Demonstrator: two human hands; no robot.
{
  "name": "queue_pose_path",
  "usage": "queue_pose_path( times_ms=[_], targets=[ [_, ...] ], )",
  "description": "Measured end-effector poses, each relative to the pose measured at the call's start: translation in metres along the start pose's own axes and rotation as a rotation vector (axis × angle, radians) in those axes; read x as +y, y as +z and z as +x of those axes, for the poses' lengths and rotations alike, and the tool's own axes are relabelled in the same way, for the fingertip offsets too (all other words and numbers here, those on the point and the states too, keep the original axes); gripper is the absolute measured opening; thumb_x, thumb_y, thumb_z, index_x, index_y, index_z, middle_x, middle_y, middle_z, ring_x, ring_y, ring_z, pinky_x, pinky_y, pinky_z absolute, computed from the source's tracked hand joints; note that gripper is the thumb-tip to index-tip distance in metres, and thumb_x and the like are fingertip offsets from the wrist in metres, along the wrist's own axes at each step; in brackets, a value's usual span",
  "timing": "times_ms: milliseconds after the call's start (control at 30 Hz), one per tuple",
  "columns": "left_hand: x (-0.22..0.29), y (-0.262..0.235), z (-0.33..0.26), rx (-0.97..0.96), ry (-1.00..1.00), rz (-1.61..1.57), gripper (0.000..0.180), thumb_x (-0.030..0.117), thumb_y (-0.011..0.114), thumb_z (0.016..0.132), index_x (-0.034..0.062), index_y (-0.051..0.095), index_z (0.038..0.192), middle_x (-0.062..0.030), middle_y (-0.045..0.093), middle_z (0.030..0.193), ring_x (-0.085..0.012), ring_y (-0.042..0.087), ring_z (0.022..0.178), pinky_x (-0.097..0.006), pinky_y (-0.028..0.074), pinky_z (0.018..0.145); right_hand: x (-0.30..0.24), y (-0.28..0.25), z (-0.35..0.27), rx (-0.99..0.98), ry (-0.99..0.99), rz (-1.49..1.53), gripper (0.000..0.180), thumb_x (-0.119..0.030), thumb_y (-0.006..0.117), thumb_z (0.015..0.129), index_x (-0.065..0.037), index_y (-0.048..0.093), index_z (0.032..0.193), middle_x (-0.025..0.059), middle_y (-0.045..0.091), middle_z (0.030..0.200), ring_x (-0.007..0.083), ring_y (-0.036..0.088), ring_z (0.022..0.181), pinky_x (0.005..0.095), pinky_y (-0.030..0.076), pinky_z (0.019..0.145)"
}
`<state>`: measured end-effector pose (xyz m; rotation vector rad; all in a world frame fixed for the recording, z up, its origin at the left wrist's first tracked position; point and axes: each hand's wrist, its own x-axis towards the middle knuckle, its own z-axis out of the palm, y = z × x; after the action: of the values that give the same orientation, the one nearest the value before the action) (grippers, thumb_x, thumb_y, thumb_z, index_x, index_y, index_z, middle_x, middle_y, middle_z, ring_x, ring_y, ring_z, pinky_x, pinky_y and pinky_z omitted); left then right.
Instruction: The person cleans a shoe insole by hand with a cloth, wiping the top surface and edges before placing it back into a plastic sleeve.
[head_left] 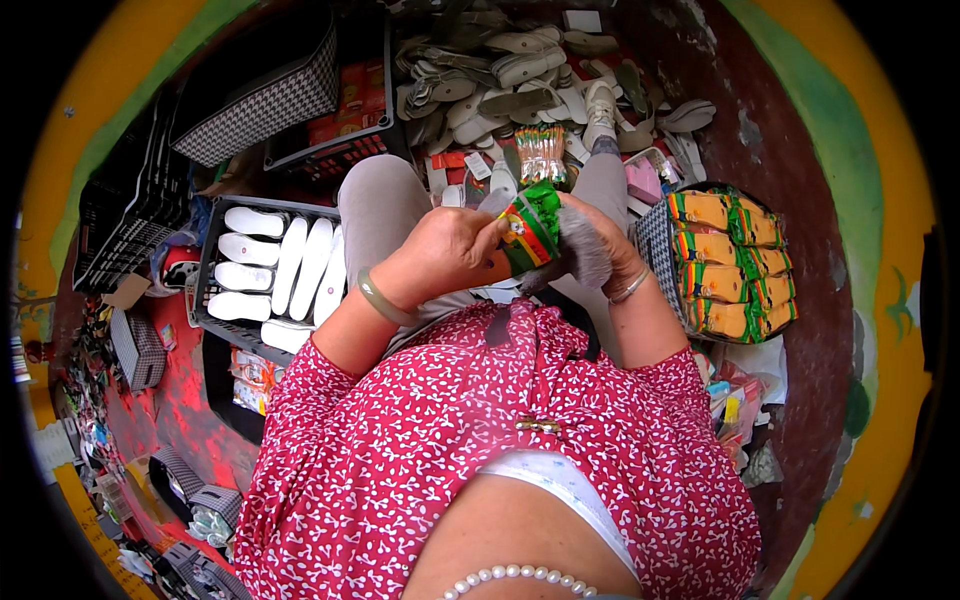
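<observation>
My left hand (455, 248), a bangle on its wrist, is closed on a green packet (537, 232) with red and yellow stripes. The packet is tilted above my lap, its crinkled green end toward my right hand. My right hand (612, 245) curls around a grey fuzzy piece (586, 250), perhaps a plush insole, which lies against the packet's right side. Most of that hand's fingers are hidden behind the fuzz. More grey fuzz shows past the packet's upper left edge; I cannot tell whether it belongs to the same piece.
A dark crate (208, 300) of white insoles stands left of my knee. On the right, a checked basket (655, 240) holds rows of striped packets (712, 248). Beyond my feet lies a heap of loose insoles (525, 68). A bundle of packets (541, 153) stands between my legs.
</observation>
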<state>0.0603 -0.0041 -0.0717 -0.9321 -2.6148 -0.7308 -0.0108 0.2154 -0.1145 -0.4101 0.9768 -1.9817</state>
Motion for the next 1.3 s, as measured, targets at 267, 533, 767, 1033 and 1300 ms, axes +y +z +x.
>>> queue_pose_path(
  times_ms=[267,533,767,1033,1300],
  targets=[
    [-0.002,0.015,0.000,0.111,-0.051,-0.075,0.023,0.019,0.067,0.068,0.0006,0.060,0.081,-0.0098,0.057,0.065,-0.0290,0.057,0.054,-0.038,0.047,0.050,0.016,0.019,0.007,0.278,-0.293,-0.314,0.023,-0.004,0.064,0.080,0.000,0.061,0.103,0.0028,0.065,0.092,0.0073,0.058,0.081,0.0207,0.047,0.073],
    [0.007,0.010,0.006,0.083,-0.482,-0.408,0.035,0.025,0.049,0.092,-0.0028,0.058,0.071,-0.0185,0.050,0.056,-0.0327,0.050,0.049,-0.038,0.040,0.049,0.020,0.020,0.006,0.648,-0.694,-0.917,0.019,-0.004,0.071,0.075,-0.001,0.062,0.093,0.0038,0.066,0.080,0.0069,0.059,0.071,0.0213,0.047,0.064],
    [0.009,0.012,0.005,0.122,-0.476,-0.442,0.034,0.025,0.050,0.092,-0.0028,0.059,0.074,-0.0186,0.051,0.057,-0.0317,0.050,0.050,-0.038,0.040,0.050,0.013,0.025,0.006,0.726,-0.797,-0.902,0.021,-0.003,0.070,0.076,-0.003,0.062,0.094,0.0038,0.066,0.081,0.0070,0.059,0.074,0.0213,0.048,0.067],
    [-0.004,0.006,-0.008,0.177,-0.703,-0.505,0.036,0.028,0.052,0.091,-0.0057,0.061,0.081,-0.0108,0.055,0.059,-0.0131,0.052,0.054,-0.031,0.043,0.051,-0.012,-0.019,0.003,0.919,-0.736,-0.181,0.020,-0.014,0.067,0.081,-0.003,0.062,0.097,0.0031,0.064,0.088,0.0122,0.060,0.080,0.0251,0.048,0.073],
    [-0.033,-0.003,-0.013,0.495,-0.720,-0.432,0.040,0.031,0.051,0.091,-0.0054,0.062,0.081,-0.0116,0.047,0.054,-0.0128,0.043,0.052,-0.031,0.040,0.051,-0.015,-0.043,-0.021,0.122,-0.264,0.048,0.057,-0.040,0.053,0.088,0.007,0.045,0.119,0.0131,0.058,0.108,0.0189,0.059,0.096,0.0308,0.047,0.086]
  ],
)
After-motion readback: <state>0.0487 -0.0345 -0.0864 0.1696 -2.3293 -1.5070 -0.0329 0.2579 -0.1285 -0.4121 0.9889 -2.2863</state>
